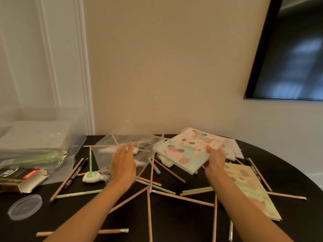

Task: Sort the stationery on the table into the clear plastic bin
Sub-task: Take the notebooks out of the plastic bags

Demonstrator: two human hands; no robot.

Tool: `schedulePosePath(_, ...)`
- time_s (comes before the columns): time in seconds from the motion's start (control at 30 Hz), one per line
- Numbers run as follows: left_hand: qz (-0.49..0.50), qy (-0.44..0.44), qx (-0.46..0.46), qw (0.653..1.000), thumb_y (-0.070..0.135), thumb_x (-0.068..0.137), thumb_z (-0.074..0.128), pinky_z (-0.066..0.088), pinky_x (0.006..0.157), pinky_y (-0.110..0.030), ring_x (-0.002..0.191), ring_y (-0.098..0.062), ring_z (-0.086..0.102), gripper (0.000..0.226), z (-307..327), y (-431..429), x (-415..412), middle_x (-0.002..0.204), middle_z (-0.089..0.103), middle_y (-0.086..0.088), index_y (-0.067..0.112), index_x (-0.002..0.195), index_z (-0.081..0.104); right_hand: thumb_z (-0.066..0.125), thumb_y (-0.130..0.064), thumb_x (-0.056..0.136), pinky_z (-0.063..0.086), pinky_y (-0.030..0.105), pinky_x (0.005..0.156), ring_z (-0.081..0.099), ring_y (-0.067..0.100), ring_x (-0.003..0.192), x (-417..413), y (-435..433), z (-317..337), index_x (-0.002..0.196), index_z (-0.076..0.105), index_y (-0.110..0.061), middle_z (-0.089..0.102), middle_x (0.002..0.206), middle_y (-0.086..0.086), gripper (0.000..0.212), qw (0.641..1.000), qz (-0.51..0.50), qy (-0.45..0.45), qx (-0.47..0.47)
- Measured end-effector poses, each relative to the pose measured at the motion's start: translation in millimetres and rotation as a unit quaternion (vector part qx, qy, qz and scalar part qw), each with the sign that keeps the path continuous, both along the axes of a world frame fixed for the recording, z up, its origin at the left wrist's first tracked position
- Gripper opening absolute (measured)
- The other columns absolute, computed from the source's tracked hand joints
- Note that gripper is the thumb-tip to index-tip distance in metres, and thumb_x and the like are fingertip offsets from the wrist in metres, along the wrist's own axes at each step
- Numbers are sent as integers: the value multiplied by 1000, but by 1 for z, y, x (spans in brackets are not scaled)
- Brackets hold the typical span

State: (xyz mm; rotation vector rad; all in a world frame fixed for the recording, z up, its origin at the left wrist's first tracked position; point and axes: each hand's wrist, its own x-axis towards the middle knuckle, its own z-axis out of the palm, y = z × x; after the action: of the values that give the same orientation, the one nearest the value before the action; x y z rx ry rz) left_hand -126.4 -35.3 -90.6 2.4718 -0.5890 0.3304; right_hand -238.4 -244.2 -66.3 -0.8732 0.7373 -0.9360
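While the right hand (215, 155) grips a pastel spotted notebook (183, 154), the clear plastic bin (78, 124) lies mid-left, nearer the flat, empty left hand (123, 161).

Clear bin (52, 117) far left, part-filled; pencils (183, 198) scattered, crisscrossed; pastel notebook (183, 154) tilted.

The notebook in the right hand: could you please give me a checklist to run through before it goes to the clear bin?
1. Grip: the right hand holds the notebook by its right edge, ok.
2. Notebook clear of the table: it is tilted, with its lower corner near a pencil, cannot tell.
3. Left hand free: fingers straight over the plastic bag, holding nothing, ok.
4. Path to the bin: the left hand and the plastic bag lie between, not ok.
5. Bin open on top: blurred, cannot tell.
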Motion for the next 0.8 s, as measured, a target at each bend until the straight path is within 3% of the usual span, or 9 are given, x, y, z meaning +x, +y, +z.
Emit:
schedulePosePath(0.1,-10,17,13,1000,8,94,44,29,109,-36,138,-24,26,61,-2,-5,-2,151,25,-8,19,148,18,53,-4,92,49,45,91,56,29,112,-9,-7,1,142,33,-13,52,129,11,55,996,-41,-47,66)
schedulePosePath(0.17,-15,60,-14,998,12,95,46,42,98,-35,123,-22,44,46,-5,-10,-5,136,43,-8,18,139,35,49,-1,93,51,40,81,58,30,107,-13,-3,6,140,32,-11,52,118,13,51,991,-39,-82,97)
schedulePosePath(0.23,-15,89,-2,996,19,97,44,46,83,-29,96,-15,56,20,-1,-16,-10,108,58,-2,20,112,57,48,0,94,51,35,69,61,26,89,-15,4,9,139,32,-9,52,111,15,48,990,-27,-91,101)
schedulePosePath(0.33,-57,160,-71,983,21,99,38,43,68,-25,71,-10,51,27,14,-24,-23,81,56,4,17,85,61,49,-1,93,51,36,67,59,26,98,-10,15,5,138,33,-11,53,117,14,49,995,3,-71,74)
schedulePosePath(0.43,-158,296,-330,882,21,95,45,50,68,-36,74,-21,62,20,36,-29,-50,85,65,-6,11,87,60,50,0,93,51,38,73,57,26,107,-3,36,4,139,32,-15,53,127,11,52,995,38,-80,49)
schedulePosePath(0.5,-185,319,-385,846,19,94,51,56,62,-38,70,-24,68,12,45,-29,-64,98,67,-10,14,105,50,50,3,91,50,34,69,59,21,98,1,47,4,138,36,-14,56,125,10,52,989,90,-103,52)
schedulePosePath(0.6,-174,349,-442,808,2,93,48,57,48,-29,60,-25,69,32,48,-17,-63,102,64,-16,19,118,36,49,6,87,49,33,73,60,21,93,0,55,2,133,45,-8,61,117,12,49,974,180,-125,56)
schedulePosePath(0.73,-183,324,-433,821,-2,92,47,50,38,-24,44,-18,60,31,50,14,-42,91,66,-14,17,117,45,56,-7,73,45,48,93,57,35,109,-18,32,-4,119,52,-6,62,116,19,47,943,239,-207,105)
schedulePosePath(0.8,-169,328,-433,822,-1,90,48,42,33,-20,39,-14,52,32,50,24,-26,87,65,-14,14,118,51,69,-19,61,40,52,100,55,40,114,-26,24,-1,119,54,-4,61,121,21,61,943,277,-169,79)
